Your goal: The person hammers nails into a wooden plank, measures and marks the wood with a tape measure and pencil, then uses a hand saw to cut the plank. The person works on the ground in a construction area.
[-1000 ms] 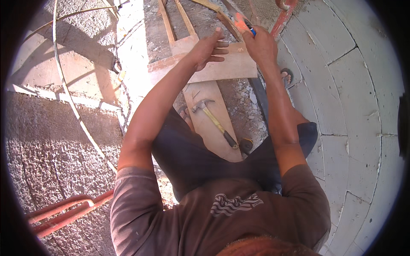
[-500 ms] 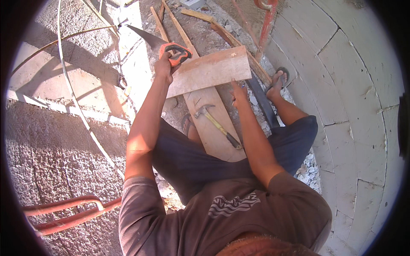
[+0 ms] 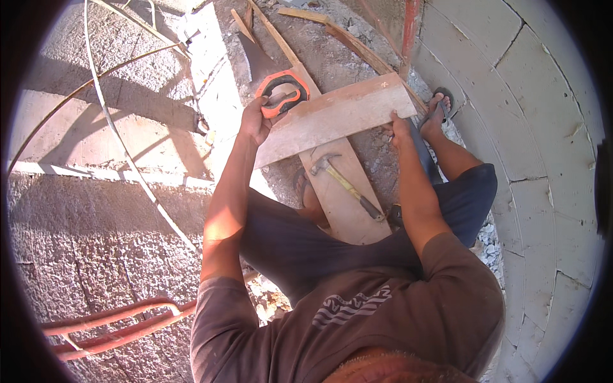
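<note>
A handsaw (image 3: 281, 93) with an orange and black handle is in my left hand (image 3: 255, 122), its grey blade pointing away past the far edge of a wide wooden board (image 3: 338, 117). At the board's right end, my right hand (image 3: 400, 130) grips the near edge, thumb on top and fingers partly hidden beneath. The board lies across a second plank (image 3: 339, 217) that runs toward me between my legs. On this lower plank rests a claw hammer (image 3: 347, 183) with a yellow and black handle.
Narrow wood strips (image 3: 361, 48) lie on the rubble ahead. A grey block wall (image 3: 530, 140) curves along the right. Red metal tubing (image 3: 118, 322) stands at lower left, and a pale hose (image 3: 121, 131) crosses the left side. A dark bar (image 3: 426, 156) lies beside my right foot.
My right hand has moved from just below the board onto its edge and closed there. The saw has turned, its blade swinging from far left to pointing more away. The view has shifted slightly.
</note>
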The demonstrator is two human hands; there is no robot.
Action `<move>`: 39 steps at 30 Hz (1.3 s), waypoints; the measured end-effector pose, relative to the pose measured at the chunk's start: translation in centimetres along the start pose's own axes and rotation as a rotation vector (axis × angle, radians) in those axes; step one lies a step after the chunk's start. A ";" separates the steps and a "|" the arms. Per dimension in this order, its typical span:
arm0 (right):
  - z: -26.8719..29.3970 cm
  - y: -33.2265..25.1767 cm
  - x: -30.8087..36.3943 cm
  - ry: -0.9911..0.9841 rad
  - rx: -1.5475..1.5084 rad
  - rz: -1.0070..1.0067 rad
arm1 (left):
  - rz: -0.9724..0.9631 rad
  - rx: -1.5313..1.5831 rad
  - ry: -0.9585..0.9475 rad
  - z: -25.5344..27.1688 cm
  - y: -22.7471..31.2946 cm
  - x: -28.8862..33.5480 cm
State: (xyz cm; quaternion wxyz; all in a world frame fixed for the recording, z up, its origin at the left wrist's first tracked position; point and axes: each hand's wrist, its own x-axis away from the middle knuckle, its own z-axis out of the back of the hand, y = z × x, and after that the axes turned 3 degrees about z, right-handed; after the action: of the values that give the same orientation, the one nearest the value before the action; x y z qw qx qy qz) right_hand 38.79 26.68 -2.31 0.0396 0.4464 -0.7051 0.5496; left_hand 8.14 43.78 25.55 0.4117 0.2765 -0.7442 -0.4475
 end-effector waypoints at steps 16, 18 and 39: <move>-0.3 -1.3 -3.1 0.187 0.177 0.115 | 0.259 0.267 -0.118 -4.6 -23.4 1.1; -0.3 -1.6 -2.7 0.217 0.218 0.088 | 0.281 0.334 -0.127 -5.5 -25.5 1.2; 0.1 3.1 8.6 -0.186 1.151 0.166 | -0.002 -1.215 0.138 0.0 -19.2 -3.2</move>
State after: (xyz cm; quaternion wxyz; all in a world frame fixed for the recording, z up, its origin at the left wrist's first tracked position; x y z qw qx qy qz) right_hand 31.60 21.57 0.09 -0.3143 0.3858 -0.3264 0.8037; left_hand 10.55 37.70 7.22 0.5425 0.0212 -0.3271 -0.7735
